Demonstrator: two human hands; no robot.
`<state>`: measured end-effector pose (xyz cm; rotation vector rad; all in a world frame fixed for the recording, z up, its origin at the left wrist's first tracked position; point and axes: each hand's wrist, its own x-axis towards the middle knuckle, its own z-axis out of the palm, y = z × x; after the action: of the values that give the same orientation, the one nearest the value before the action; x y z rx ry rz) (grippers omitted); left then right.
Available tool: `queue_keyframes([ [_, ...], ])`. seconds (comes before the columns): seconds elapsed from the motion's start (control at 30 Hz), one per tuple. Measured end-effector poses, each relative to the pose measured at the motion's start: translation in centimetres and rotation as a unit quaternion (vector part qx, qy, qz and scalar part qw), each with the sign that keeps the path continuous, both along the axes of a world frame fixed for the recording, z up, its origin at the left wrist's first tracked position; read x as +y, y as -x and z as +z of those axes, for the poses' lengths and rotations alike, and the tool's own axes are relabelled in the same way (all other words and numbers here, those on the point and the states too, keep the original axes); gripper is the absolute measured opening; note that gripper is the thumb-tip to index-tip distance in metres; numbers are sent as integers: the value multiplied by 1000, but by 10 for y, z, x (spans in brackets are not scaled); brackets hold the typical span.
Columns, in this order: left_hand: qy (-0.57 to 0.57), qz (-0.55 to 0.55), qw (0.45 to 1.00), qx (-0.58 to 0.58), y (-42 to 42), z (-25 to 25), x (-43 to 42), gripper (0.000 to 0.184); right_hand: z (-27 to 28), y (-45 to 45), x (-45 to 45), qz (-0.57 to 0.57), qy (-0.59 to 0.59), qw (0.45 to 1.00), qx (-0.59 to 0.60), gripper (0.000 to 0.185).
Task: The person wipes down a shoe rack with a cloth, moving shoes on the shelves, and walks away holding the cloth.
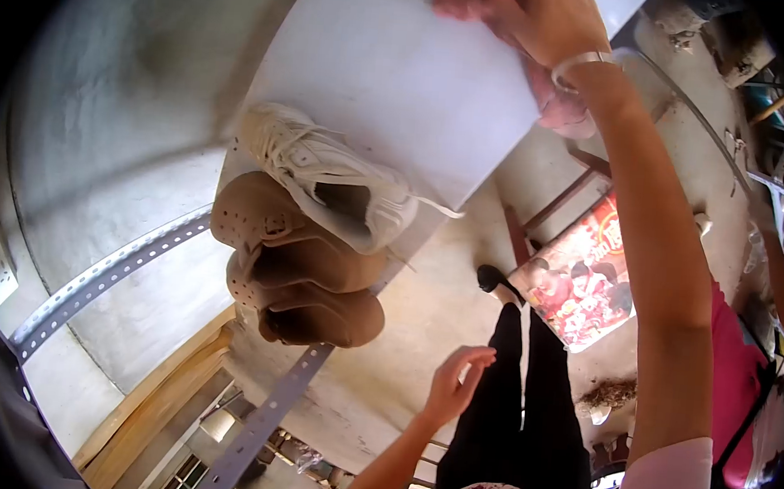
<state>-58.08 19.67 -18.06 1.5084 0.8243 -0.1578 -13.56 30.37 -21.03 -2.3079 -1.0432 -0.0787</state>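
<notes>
My right hand (pixel 544 23) reaches up over the white shelf board (pixel 382 67), fingers closed on a pink cloth (pixel 560 111). Part of the cloth shows past the fingertips, and another part hangs below the palm by the board's edge. Lower down, my left hand (pixel 458 385) is held in the air beside my leg, fingers loosely bent and apart, with nothing in it. On the near end of the board rests a white lace-up sneaker (pixel 337 182). Against it sits a pair of brown clogs with holes (pixel 304 261).
A perforated metal shelf post (pixel 262 417) and rail (pixel 113 275) frame the left side. A red printed box or panel (pixel 581 276) lies below the board. A pink item (pixel 735 387) and cluttered racks stand at the right. Wooden planks (pixel 158 401) lie lower left.
</notes>
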Motion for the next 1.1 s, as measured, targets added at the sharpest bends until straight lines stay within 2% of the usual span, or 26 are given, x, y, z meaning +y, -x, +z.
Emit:
queue_keyframes([
  [0.03,16,21,999,22,4,1,-4,20,2,0,25,-8,3,1000,-9,53],
  [0.1,48,56,995,61,14,1,-10,21,-1,1,80,92,29,990,-106,48],
  [0.13,60,73,993,68,18,-2,-14,20,-7,17,106,36,-82,994,-64,44],
  [0.17,54,77,993,76,18,-3,-16,20,-1,24,125,84,-56,991,-92,41],
  [0.2,49,79,992,81,18,-3,-16,20,12,27,150,164,69,979,-100,37],
  [0.23,56,92,992,70,15,-3,-16,20,12,45,160,162,30,982,-95,34],
  [0.27,54,94,991,74,12,1,-12,20,20,63,173,164,66,983,-50,34],
  [0.33,17,70,996,53,-4,6,-1,21,11,90,196,269,25,962,31,34],
  [0.37,-4,68,997,43,-13,9,5,20,4,97,195,271,27,962,30,34],
  [0.43,-46,87,995,18,-34,20,15,17,-2,105,187,264,-27,963,-45,26],
  [0.53,-117,126,984,-56,-57,35,23,18,-2,103,139,306,-52,949,-51,26],
  [0.6,-206,76,971,-99,-72,50,32,15,-8,94,101,357,-120,926,-31,31],
  [0.67,-323,55,932,-157,-80,59,41,20,-2,81,50,390,-99,915,35,42],
  [0.7,-393,54,902,-170,-86,63,48,23,4,76,24,386,-94,918,20,47],
  [0.73,-481,67,866,-118,-96,75,54,22,10,72,3,386,-90,918,7,53],
  [0.77,-507,101,847,-124,-91,73,61,23,14,69,-11,356,-78,931,32,54],
  [0.8,-517,141,838,-103,-85,75,68,26,16,68,-23,323,-66,942,55,56],
  [0.87,-496,192,842,-87,-79,88,82,26,17,71,-46,298,-74,951,21,56],
  [0.93,-517,188,833,-57,-68,97,92,26,20,84,-70,237,-86,966,63,53],
  [1.0,-534,184,824,-32,-68,104,102,27,32,102,-98,201,-102,967,114,35],
  [1.07,-517,122,846,40,-78,108,111,27,28,122,-130,169,-90,953,233,37],
  [1.1,-475,127,869,51,-84,106,115,31,25,132,-145,174,-82,950,247,34],
])
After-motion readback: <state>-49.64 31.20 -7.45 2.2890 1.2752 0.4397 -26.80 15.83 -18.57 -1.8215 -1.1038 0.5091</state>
